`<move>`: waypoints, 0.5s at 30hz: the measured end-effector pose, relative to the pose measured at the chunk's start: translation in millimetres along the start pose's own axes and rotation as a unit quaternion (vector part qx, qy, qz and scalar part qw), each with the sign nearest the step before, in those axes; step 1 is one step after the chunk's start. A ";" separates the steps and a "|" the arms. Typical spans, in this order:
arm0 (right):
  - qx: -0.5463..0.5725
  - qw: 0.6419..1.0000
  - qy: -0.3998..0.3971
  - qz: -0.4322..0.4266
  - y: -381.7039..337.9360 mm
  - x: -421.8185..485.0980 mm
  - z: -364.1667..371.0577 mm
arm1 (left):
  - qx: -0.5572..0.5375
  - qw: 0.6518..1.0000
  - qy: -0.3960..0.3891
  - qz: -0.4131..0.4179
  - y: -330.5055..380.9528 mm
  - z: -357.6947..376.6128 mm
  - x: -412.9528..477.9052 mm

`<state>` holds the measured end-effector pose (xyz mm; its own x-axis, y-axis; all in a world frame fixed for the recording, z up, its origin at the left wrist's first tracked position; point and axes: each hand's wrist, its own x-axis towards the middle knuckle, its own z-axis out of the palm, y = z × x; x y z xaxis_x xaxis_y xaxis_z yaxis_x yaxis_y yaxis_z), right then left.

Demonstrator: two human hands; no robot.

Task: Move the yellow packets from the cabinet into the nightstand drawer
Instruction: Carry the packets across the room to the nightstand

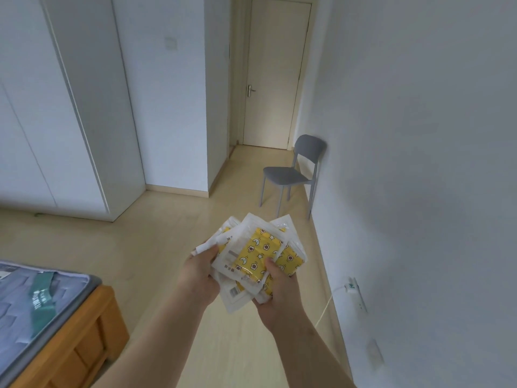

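At about 8 o'clock lay the corner of a bed (42, 309), a grey mattress on an orange wooden frame. The white cabinet (70, 121) filled the 10 o'clock side with its doors shut. The left hand (200, 273) was near 7 o'clock, with its thumb laid over the left edge of the yellow packets (258, 253) and its fingers hidden beneath them. The packets sat at 6 o'clock as a loose fanned stack, clear wrappers around yellow patterned contents, held in the air above the pale floor (140, 247). The right hand (279, 292) gripped the stack from 5 o'clock, its thumb pressed on the top packet. At 12 o'clock stood a closed door (274, 79). A grey chair (291, 175) stood against the wall near 2 o'clock, and a white power strip (354, 289) hung on the wall at 4 o'clock.
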<state>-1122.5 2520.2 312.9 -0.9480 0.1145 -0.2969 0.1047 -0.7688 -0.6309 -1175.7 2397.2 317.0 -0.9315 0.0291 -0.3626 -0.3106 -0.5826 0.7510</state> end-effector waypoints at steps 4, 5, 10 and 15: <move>-0.017 0.999 -0.017 0.039 -1.0 98.3 24.2 | -0.024 0.998 0.049 -0.001 20.5 -2.2 97.0; -0.017 0.999 -0.025 0.045 -1.8 126.8 32.3 | -0.024 0.998 0.051 0.009 29.2 1.2 123.8; -0.041 0.995 -0.047 0.077 -6.5 244.3 87.0 | -0.057 0.995 0.074 0.038 78.1 5.1 233.8; -0.056 0.991 -0.062 0.109 16.7 330.0 139.7 | -0.088 0.990 0.097 0.045 128.6 -15.7 314.8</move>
<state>-1475.7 2457.2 304.5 -0.9278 -0.1301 -0.3496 0.3376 -0.6916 -0.6386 -1505.9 2318.7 290.8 -0.8947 -0.1750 -0.4108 -0.1751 -0.7089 0.6833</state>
